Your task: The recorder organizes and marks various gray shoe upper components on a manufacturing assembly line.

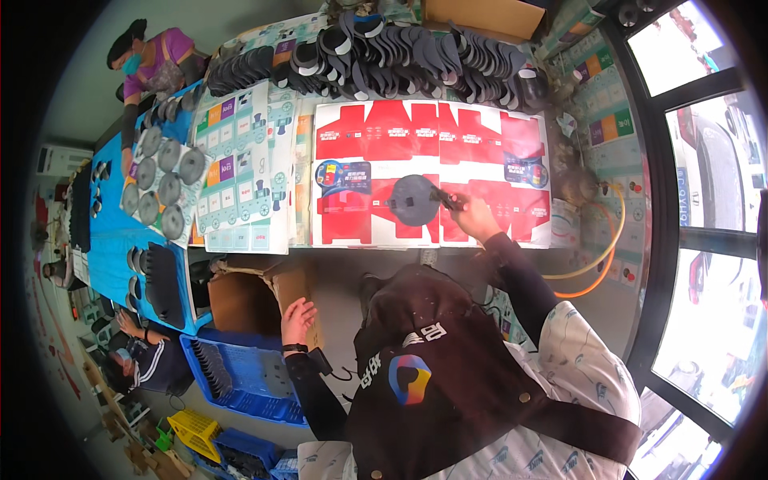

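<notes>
On the red-and-white printed sheet (340, 216) lies a dark grey round disc (410, 210) with small darker marks near its middle. My right hand (476, 218) is closed round a short dark tool (445, 197), and the tool's brush-like tip reaches the disc's right edge; its exact kind is too small to make out. My left hand (298, 322) hangs below the table's front edge, beside a brown cardboard box (240, 298). Its fingers are apart and I see nothing in them.
Rows of dark curved pieces (416, 56) line the table's back. Printed sheets (240, 172) lie left, near grey round pieces (168, 172). Co-workers, one in a purple top (168, 52), sit along a blue table (112, 232). A blue crate (256, 384) stands lower left; hoses (612, 240) hang right.
</notes>
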Tool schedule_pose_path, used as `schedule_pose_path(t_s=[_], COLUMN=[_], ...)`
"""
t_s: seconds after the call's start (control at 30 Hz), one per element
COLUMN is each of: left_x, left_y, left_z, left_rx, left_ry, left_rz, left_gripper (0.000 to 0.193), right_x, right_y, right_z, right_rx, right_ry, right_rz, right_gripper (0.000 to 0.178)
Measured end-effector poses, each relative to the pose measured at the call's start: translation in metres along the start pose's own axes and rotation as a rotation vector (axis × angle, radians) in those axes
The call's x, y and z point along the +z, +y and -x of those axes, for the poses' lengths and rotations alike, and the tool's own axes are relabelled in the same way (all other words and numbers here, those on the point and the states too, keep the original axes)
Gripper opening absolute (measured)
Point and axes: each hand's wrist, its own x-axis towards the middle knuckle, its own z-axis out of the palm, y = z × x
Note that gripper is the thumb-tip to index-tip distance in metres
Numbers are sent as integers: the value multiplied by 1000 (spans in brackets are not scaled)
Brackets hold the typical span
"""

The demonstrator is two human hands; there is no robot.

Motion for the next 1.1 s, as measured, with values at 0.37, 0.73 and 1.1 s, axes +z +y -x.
schedule_pose_path(t_s=[0.37,0.73,1.1], left_x=[59,103,152], left_y=[21,40,55], left_z=[-12,-28,-44], left_rx=[35,37,68], left_ry=[-119,-196,-238], left_rz=[-130,-195,-264], left_gripper=[32,31,32], right_x=[-29,-14,-2], right_y=[5,11,-1], right_z=[1,11,4], right_rx=[-163,61,-16], right_ry=[89,180,-190], right_rz=[185,17,41], right_gripper=[25,30,35])
